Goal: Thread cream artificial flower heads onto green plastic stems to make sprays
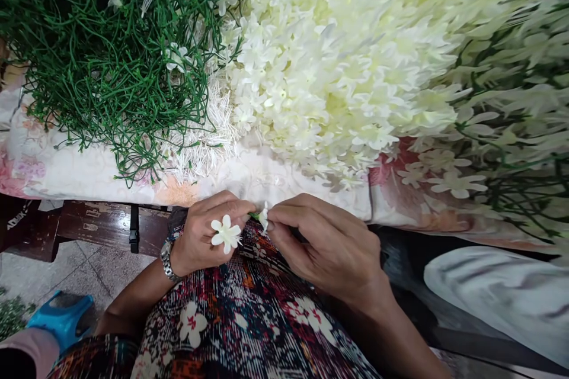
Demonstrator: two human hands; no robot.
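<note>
My left hand (207, 231) is closed around a green stem whose tip pokes out past the thumb and forefinger. A white five-petal artificial flower (226, 234) shows against the back of its fingers. My right hand (326, 240) pinches a small white flower (264, 217) at that stem tip, seen edge-on between the two hands. Both hands are just in front of the table edge, over my lap. Most of the stem is hidden inside my left fingers.
A heap of green plastic stems (120, 65) lies at the left of the floral tablecloth (262, 160). White fibres (200, 151) lie beside it. Loose cream blossoms (329, 71) fill the middle, and flowered stems (533, 130) lie right. A blue stool (62, 320) stands at lower left.
</note>
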